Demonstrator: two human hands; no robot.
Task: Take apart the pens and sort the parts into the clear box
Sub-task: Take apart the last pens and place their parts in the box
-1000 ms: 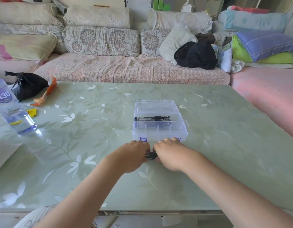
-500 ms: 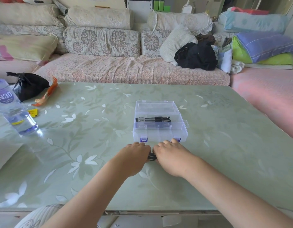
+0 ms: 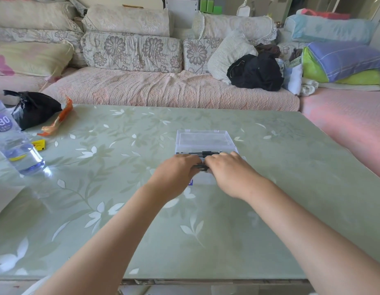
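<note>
A clear plastic box (image 3: 203, 139) with a purple latch stands open at the middle of the green table. Black pens (image 3: 206, 153) lie across its middle compartment. My left hand (image 3: 178, 170) and my right hand (image 3: 228, 170) hover over the near half of the box, knuckles up, fingers curled. Between them they grip a black pen part (image 3: 200, 166), one hand at each end. Most of that part is hidden by the fingers. The near compartment of the box is covered by my hands.
A water bottle (image 3: 12, 143) stands at the left edge of the table, with a black bag (image 3: 33, 109), an orange wrapper (image 3: 57, 120) and a small yellow item (image 3: 38, 144) near it. A sofa with cushions runs behind the table.
Both hands, still holding the black pen part, have moved away from me, from the table just in front of the box to over the box's near half.
</note>
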